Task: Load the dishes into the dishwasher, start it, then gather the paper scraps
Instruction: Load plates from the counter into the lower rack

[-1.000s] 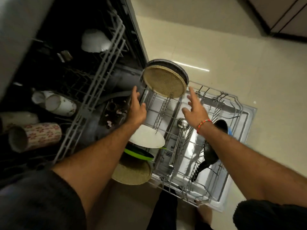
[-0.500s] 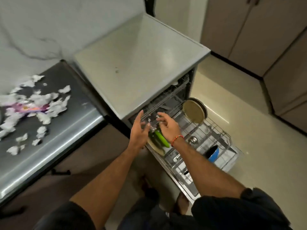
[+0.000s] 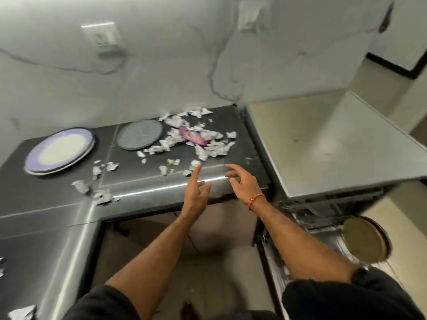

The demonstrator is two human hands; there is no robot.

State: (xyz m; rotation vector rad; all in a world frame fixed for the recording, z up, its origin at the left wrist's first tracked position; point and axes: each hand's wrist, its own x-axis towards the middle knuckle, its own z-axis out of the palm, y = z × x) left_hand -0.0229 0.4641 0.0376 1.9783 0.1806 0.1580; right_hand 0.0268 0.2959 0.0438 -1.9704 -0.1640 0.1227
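In the head view, you have turned from the dishwasher (image 3: 328, 204) to the counter (image 3: 143, 185). Your left hand (image 3: 196, 195) and right hand (image 3: 240, 181) now reach over its edge, both loose and holding nothing. Two plates (image 3: 60, 151) still wait there beside the paper scraps (image 3: 196, 137) (so loading seems unfinished, rack still out).
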